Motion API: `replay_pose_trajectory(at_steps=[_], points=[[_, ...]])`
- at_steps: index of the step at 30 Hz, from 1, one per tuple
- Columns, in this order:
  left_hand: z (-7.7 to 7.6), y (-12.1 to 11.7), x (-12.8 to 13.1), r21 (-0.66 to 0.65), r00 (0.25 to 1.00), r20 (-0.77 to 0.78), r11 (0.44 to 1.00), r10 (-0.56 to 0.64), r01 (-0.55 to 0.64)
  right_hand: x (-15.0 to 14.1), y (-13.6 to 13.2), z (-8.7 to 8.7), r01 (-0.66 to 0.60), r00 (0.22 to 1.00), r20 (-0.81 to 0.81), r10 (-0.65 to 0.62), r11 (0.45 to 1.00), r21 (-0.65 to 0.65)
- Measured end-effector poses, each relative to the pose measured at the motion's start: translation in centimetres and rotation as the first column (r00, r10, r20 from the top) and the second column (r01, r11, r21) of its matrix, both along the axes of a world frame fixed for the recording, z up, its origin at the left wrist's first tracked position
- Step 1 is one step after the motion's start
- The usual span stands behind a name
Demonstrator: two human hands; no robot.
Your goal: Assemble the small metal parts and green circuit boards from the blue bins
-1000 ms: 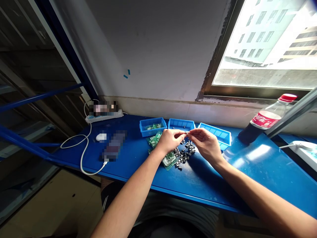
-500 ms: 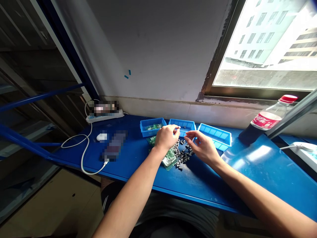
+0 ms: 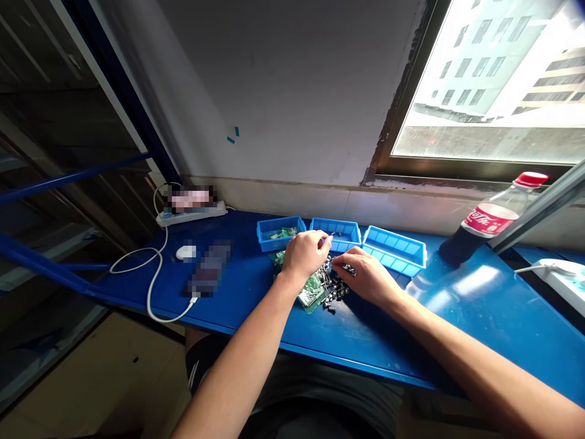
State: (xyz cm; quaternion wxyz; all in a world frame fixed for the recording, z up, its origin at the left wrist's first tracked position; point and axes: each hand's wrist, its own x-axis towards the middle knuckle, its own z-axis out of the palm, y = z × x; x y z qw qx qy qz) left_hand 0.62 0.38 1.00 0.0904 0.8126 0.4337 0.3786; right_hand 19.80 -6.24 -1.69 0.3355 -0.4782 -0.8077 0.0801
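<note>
My left hand [image 3: 305, 255] is closed in a pinch above the piled parts, its fingertips just in front of the middle blue bin [image 3: 336, 244]. A tiny item seems to be at those fingertips, too small to name. My right hand [image 3: 368, 275] reaches over the loose black cylindrical parts [image 3: 337, 291], thumb and forefinger drawn together; whatever they pinch cannot be made out. Beneath my left hand lie green circuit boards [image 3: 312, 294] in a heap, with slim silvery pieces [image 3: 323, 275] beside them.
A left blue bin [image 3: 280, 245] contains green pieces; a right blue bin [image 3: 395, 259] stands near the wall. A cola bottle [image 3: 489, 221] is at the right. On the left are a phone-like blurred object [image 3: 211, 268], a white cable [image 3: 153, 286] and a power strip [image 3: 196, 213].
My right hand has moved slightly left and down to the black parts, and its fingers have drawn together. My left hand stays nearly in place, still pinched.
</note>
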Motion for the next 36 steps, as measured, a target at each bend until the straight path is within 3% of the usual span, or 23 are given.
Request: replay_pose_trajectory(at_steps=[6, 20, 28, 36], points=[[0.2, -0.8, 0.1, -0.035, 0.998, 0.016, 0.997, -0.068, 0.069, 0.4, -0.1, 0.5, -0.109, 0.99, 0.084, 0.111, 0.994, -0.032], [-0.1, -0.9, 0.1, -0.061, 0.996, 0.01, 0.994, -0.09, 0.09, 1.2, 0.6, -0.2, -0.1, 0.988, 0.119, 0.102, 0.995, -0.017], [-0.1, -1.0, 0.1, -0.057, 0.996, -0.01, 0.994, -0.093, 0.092, 1.5, 0.8, -0.1, -0.023, 0.989, 0.146, 0.019, 0.999, 0.026], [0.0, -1.0, 0.1, -0.073, 0.995, -0.012, 0.993, -0.099, 0.098, 1.2, 0.6, -0.2, -0.063, 0.987, 0.15, 0.062, 0.998, 0.002]])
